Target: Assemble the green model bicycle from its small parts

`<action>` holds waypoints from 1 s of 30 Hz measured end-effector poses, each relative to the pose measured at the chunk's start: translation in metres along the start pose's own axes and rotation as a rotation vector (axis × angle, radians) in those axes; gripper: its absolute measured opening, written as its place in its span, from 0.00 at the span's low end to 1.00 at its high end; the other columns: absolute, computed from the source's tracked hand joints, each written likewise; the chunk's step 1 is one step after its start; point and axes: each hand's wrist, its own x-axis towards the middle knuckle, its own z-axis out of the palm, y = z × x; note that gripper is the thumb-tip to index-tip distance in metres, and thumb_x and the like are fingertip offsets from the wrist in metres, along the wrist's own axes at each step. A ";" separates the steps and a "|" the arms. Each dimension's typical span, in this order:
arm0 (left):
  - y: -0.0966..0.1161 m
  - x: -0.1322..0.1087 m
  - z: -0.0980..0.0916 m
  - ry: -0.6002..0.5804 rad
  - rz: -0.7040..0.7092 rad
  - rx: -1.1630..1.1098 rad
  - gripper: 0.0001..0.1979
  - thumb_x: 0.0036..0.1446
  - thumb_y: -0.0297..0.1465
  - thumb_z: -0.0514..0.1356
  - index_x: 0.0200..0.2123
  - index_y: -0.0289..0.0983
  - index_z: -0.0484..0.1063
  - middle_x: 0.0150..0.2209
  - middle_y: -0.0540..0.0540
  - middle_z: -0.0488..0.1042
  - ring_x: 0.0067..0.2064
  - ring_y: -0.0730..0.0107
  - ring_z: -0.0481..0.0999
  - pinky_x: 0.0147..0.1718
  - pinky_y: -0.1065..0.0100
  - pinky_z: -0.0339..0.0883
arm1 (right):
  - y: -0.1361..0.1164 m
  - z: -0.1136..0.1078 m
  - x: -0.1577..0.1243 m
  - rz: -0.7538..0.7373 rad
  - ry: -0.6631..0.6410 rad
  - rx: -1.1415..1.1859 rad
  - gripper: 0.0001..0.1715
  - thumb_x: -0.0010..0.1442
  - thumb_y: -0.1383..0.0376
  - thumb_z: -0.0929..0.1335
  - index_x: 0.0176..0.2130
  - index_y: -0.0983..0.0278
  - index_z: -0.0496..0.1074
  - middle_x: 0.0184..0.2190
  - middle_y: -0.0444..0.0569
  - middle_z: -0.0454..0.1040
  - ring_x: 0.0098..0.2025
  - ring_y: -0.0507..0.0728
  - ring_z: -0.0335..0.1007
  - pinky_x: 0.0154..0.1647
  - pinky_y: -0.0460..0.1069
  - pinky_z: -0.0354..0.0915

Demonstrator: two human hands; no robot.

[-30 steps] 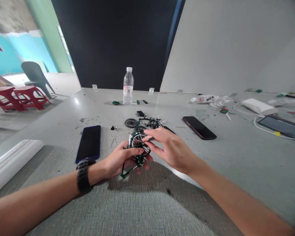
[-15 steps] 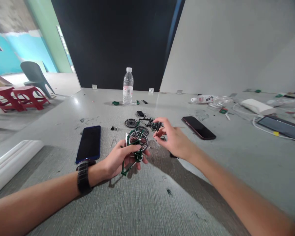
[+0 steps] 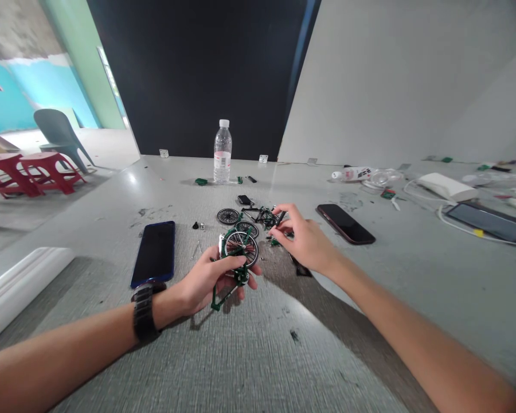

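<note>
My left hand (image 3: 217, 274) is closed around a green model bicycle frame (image 3: 241, 278), its thumb across the lower part of a spoked wheel (image 3: 241, 248) fitted in it. With thumb and index finger, my right hand (image 3: 303, 236) pinches a small black rod-like part (image 3: 280, 219); its exact kind is unclear. Just behind both hands lie a loose black wheel (image 3: 228, 216), another wheel (image 3: 246, 229) and a dark miniature bicycle frame (image 3: 258, 214), partly hidden by my right fingers. Small black and silver pieces (image 3: 198, 225) rest left of the wheels.
A blue-edged phone (image 3: 153, 252) lies left, a dark phone (image 3: 346, 223) right. Behind stands a water bottle (image 3: 222, 154), with a green piece (image 3: 201, 182) beside it. A white roll (image 3: 23, 289) lies far left; a tablet-like device (image 3: 490, 221) and cable are far right.
My right hand has shifted slightly, its thumb and index finger closer together on the black part. The left hand keeps its hold on the green frame. The view has moved slightly.
</note>
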 end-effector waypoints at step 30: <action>0.000 -0.001 -0.001 -0.034 0.011 0.051 0.12 0.59 0.32 0.62 0.43 0.30 0.71 0.38 0.37 0.76 0.33 0.65 0.77 0.24 0.70 0.72 | -0.001 -0.019 -0.004 -0.038 -0.313 -0.205 0.16 0.66 0.64 0.60 0.45 0.57 0.76 0.41 0.51 0.80 0.39 0.60 0.74 0.39 0.56 0.66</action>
